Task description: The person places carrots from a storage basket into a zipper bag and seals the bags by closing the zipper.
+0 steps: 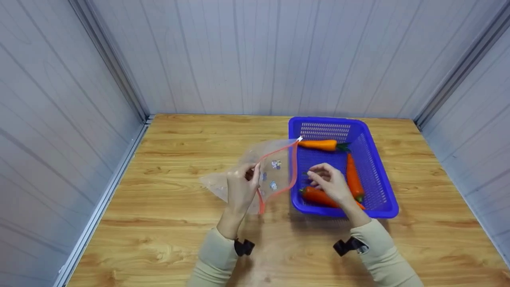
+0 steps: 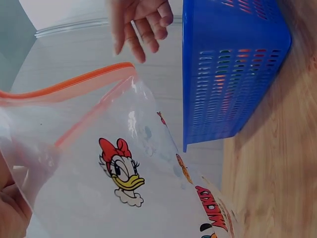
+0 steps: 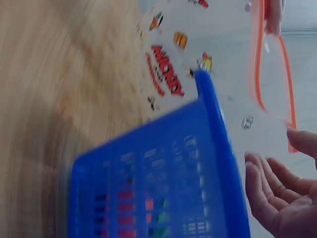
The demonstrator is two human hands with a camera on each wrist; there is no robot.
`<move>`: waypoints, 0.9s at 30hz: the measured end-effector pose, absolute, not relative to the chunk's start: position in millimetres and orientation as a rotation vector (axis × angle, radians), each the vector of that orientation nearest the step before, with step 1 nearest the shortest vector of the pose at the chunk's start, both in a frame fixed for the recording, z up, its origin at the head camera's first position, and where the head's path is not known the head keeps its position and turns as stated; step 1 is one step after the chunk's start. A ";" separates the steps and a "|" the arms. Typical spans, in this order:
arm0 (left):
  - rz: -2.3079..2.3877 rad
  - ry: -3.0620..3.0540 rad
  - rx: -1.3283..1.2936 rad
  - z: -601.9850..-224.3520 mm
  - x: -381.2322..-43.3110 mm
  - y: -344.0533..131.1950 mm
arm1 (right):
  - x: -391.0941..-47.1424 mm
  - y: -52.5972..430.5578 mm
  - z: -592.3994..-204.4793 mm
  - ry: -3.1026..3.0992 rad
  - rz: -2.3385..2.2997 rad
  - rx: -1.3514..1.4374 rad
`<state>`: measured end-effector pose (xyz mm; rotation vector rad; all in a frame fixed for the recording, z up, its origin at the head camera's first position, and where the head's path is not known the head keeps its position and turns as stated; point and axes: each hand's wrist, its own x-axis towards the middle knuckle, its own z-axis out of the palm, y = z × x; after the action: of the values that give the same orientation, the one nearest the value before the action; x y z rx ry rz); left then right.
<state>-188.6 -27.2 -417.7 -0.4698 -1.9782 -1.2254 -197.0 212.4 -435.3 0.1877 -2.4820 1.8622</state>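
Observation:
My left hand (image 1: 241, 188) grips a clear plastic zipper bag (image 1: 281, 169) by its orange-red zip edge. The bag's mouth gapes toward the right, and cartoon prints (image 2: 126, 173) show on its film. A white slider (image 1: 300, 139) sits at the far corner of the zip. My right hand (image 1: 331, 184) hovers over the blue basket (image 1: 381, 175), its fingers loosely bent with nothing between them. Below that hand lies a red-orange vegetable (image 1: 318, 197) with a green stem end, partly hidden by the hand and wrist.
An orange carrot (image 1: 320, 145) with green leaves lies at the basket's back. Another red-orange vegetable (image 1: 354, 177) leans along its right side. Pale panel walls (image 1: 255, 56) enclose the wooden table (image 1: 167, 235) at the back and both sides.

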 end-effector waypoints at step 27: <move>-1.302 -2.019 -0.454 -423.0 -184.0 -23.9 | -226.5 316.7 -466.6 -3.021 0.922 0.011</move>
<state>-184.0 -23.9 -423.0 -0.4543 -2.0189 -1.3016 -226.5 316.7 -466.6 0.0107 -3.0207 0.9216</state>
